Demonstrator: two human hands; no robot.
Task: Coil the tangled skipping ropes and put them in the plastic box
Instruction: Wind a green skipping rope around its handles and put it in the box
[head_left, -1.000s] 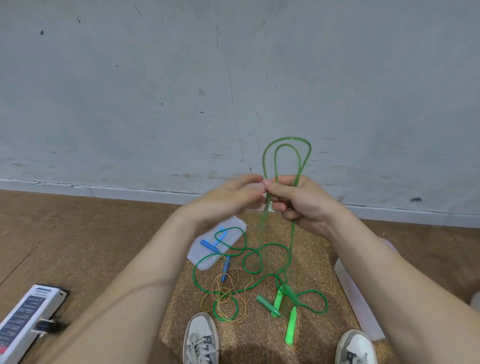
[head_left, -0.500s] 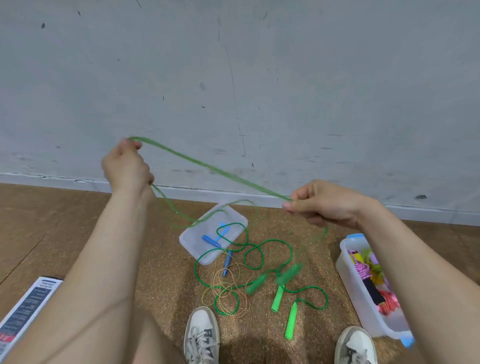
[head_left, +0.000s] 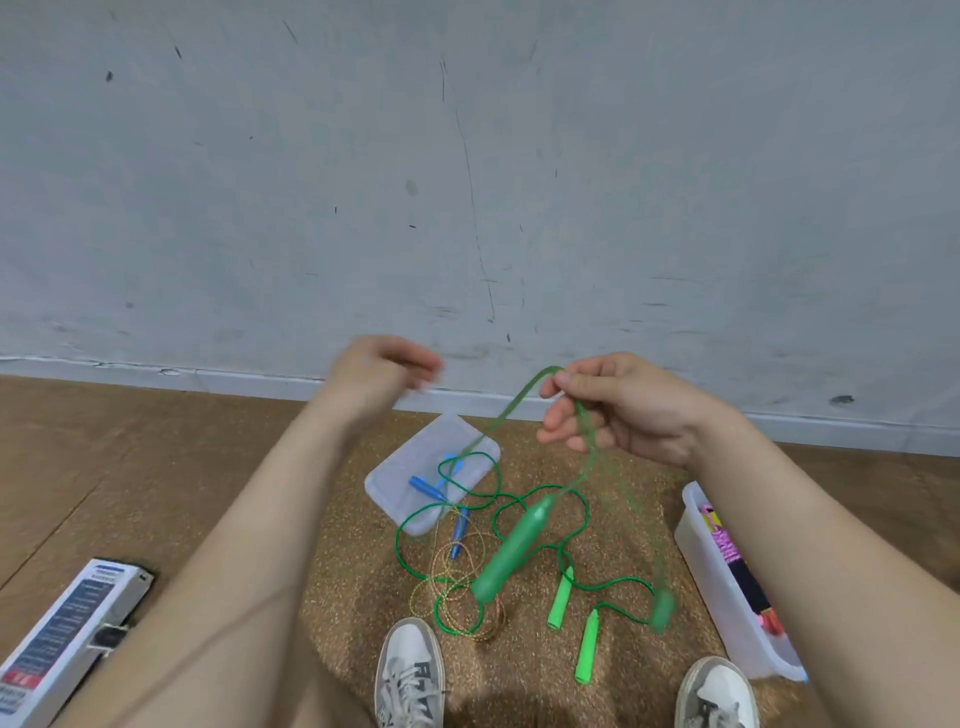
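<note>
My right hand pinches a translucent green skipping rope at chest height. Its two dark green handles hang in the air: one at the centre, the other blurred to the right. My left hand is blurred, close beside the right hand, and no rope reaches it. On the mat lie a second green rope with bright green handles and a blue-handled rope with a golden cord, tangled together. The clear plastic box stands at the right with coloured ropes in it.
The box's clear lid lies on the floor under part of the tangle. A white printed carton lies at the lower left. My two white shoes are at the bottom edge. A grey wall stands behind.
My left hand drew the rope out to the left, then came back to the centre without it. The rope's two handles rose off the floor and now swing under my right hand.
</note>
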